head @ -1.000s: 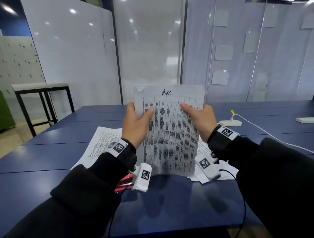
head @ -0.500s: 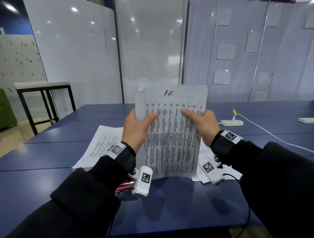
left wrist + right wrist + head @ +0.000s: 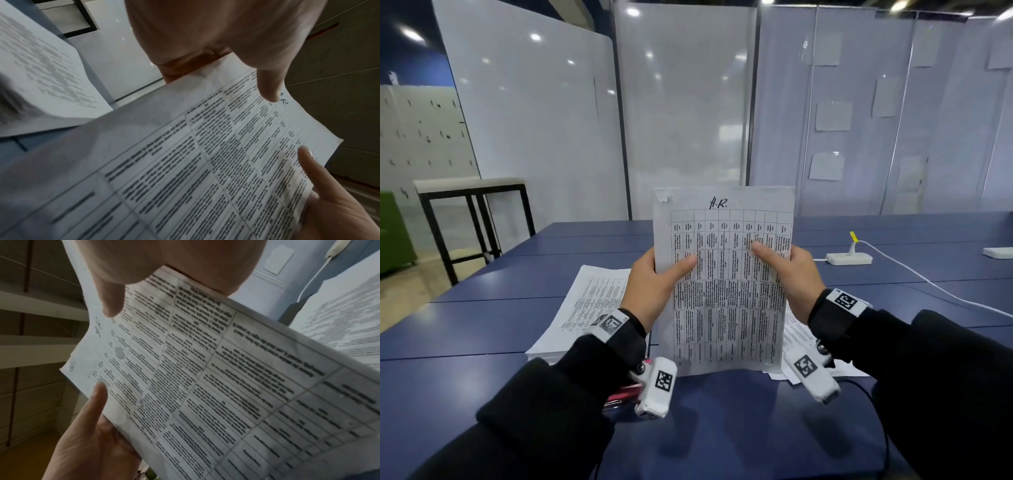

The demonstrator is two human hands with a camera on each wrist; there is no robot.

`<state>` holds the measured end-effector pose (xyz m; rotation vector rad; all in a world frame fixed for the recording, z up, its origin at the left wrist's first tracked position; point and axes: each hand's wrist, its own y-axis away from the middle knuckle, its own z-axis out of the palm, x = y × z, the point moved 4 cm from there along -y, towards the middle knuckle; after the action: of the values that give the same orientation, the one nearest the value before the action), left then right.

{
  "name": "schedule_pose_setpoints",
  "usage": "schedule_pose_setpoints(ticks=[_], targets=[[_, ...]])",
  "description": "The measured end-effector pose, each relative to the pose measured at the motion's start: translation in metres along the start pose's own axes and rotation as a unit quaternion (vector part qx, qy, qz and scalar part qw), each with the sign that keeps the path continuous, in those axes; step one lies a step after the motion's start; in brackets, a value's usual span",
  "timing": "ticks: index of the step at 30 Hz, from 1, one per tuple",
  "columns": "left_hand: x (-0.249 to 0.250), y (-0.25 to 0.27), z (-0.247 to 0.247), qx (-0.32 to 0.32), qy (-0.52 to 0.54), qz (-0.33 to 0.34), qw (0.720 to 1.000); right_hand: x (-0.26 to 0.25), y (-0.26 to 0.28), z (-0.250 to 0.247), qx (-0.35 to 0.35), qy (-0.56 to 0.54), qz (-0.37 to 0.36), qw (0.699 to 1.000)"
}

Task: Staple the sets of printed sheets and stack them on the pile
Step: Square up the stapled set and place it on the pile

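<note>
A set of printed sheets with a table grid and "H.R." handwritten at the top stands upright at the middle of the blue table, its bottom edge down at the tabletop. My left hand grips its left edge with the thumb on the front. My right hand grips the right edge the same way. The wrist views show the sheets pinched under each thumb. A pile of sheets lies to the left. A red stapler is mostly hidden under my left wrist.
Loose printed sheets lie behind my right wrist. A white power adapter with a cable trailing right sits at the back right, and another white box at the far right edge. A black-framed bench stands off the table's left.
Both hands have slid a little lower along the sheets' side edges. The set stays upright in the same place.
</note>
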<state>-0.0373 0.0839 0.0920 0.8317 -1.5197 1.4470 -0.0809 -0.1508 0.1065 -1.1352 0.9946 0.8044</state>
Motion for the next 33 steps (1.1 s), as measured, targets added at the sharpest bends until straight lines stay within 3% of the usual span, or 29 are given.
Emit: schedule_pose_setpoints(ticks=[8,28,33], targets=[[0.023,-0.016,0.009,0.021,0.027,0.032,0.999,-0.017,-0.01,0.006,0.026,-0.005,-0.016,1.0],[-0.009,0.007,0.014,0.011,-0.024,-0.016,1.0,0.002,0.004,-0.004,0.007,0.016,0.014,1.0],[0.028,0.0,0.003,-0.001,-0.074,0.031,0.997,-0.02,-0.006,0.0,0.001,0.012,-0.007,1.0]])
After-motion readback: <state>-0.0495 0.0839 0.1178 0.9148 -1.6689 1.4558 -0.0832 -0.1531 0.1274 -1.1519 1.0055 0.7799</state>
